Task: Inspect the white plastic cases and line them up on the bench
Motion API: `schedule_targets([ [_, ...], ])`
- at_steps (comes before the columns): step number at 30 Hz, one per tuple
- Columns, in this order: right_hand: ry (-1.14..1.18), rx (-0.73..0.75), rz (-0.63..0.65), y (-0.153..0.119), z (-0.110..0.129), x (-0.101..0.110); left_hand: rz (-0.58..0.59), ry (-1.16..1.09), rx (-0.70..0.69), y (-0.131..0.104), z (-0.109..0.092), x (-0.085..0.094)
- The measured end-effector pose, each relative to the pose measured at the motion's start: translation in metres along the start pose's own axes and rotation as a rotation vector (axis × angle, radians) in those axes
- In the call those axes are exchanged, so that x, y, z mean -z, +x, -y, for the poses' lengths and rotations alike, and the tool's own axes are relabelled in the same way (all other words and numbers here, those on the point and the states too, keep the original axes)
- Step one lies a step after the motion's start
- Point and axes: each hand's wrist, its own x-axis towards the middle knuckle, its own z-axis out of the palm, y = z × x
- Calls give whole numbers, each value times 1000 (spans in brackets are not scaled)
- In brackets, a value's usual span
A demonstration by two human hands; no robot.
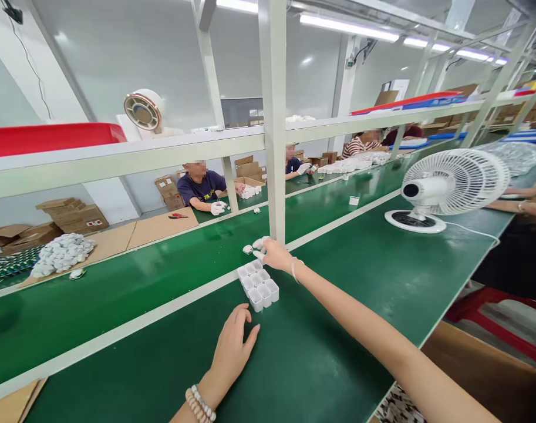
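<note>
Several open white square cups stand grouped in rows on the green table, against the pale rail. My left hand, with a beaded bracelet at the wrist, is just in front of them, its thumb and fingers apart and nothing between them. Beyond the cups, my right hand reaches over the rail to the green belt. White covers sit on its fingertips, which are spread beside a small white piece on the belt; a gap shows between them.
A white fan stands on the table at the right. A pale upright post rises just behind my right hand. Across the belt, people work near a heap of white pieces and red-handled pliers. Cardboard lies at the lower left.
</note>
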Motion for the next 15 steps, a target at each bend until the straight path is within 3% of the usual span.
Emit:
schedule_targets([
  [4,-26,-36,100,30,22,-14,-26,100,14,3,-5,-2],
  [9,-94,-116,222,56,32,-18,-12,146,20,9,-3,-3],
  [15,-148,-243,332,78,23,-28,35,-43,-20,-21,6,15],
])
